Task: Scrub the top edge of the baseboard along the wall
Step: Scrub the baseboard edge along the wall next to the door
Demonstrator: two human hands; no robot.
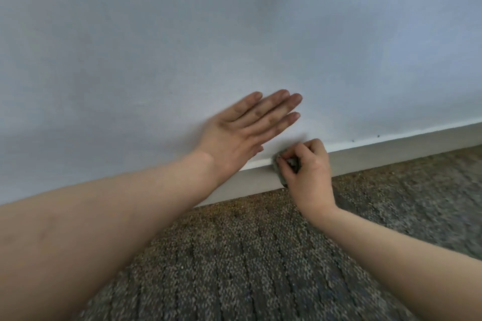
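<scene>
— Along the foot of the wall (234, 34), where does the baseboard (391, 155) run?

— It runs from lower left up to the right edge of view, between the pale wall and the speckled carpet (260, 255). Your left forearm (104, 216) crosses in front of its left part.

— What is the state of your right hand (309, 173)?

— Your right hand is curled round a small grey-green scrub pad (278, 165), with thumb and fingers pinching it. The pad sits against the top edge of the baseboard and hangs partly down its front face.

— What is the state of your left hand (242, 135)?

— Your left hand lies flat against the wall and holds nothing. The fingers are straight and close together, pointing up and to the right. The heel of the hand lies at the top edge of the baseboard, just left of the pad. The two hands are near each other but apart.

— What is the condition of the edge further along?

— Two small dark specks (352, 140) show on the top edge, well to the right of your right hand.
</scene>
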